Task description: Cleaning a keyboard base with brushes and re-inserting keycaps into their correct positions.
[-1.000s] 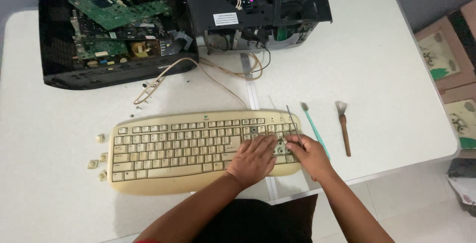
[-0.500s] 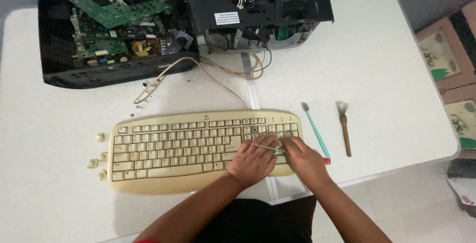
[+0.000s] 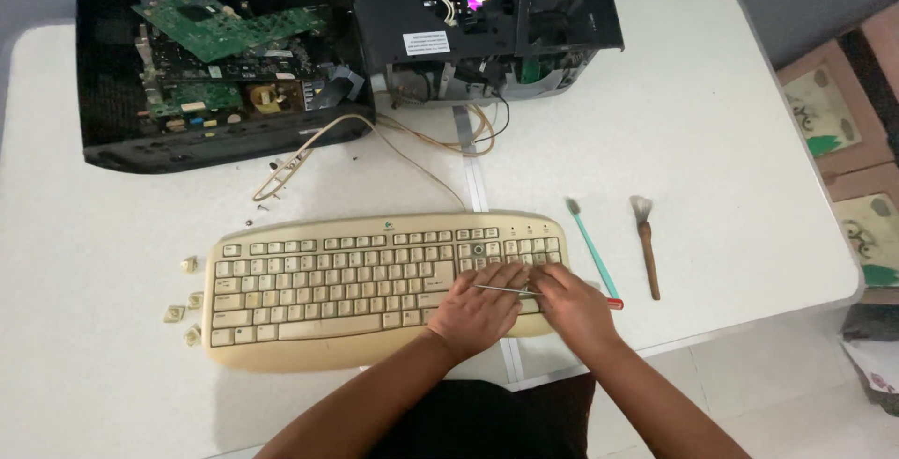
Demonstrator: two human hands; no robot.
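A beige keyboard (image 3: 356, 281) lies on the white table (image 3: 730, 140) in front of me. My left hand (image 3: 476, 314) rests flat on the keys at its right end. My right hand (image 3: 573, 307) sits just beside it, holding a thin screwdriver (image 3: 504, 289) with a red handle end. Its metal shaft lies level across the keys and points left, with the tip at my left fingers. Three loose beige keycaps (image 3: 184, 312) lie off the keyboard's left edge.
A teal toothbrush (image 3: 592, 248) and a brown-handled brush (image 3: 646, 251) lie right of the keyboard. At the back stand an opened black case with green circuit boards (image 3: 225, 66) and a second black housing (image 3: 487, 19). Tan cables (image 3: 375, 136) and small screws (image 3: 267, 197) lie between them and the keyboard.
My right hand has dropped from the keyboard's upper right corner toward its lower edge. The screwdriver swung from pointing away from me to lying level, tip toward my left hand.
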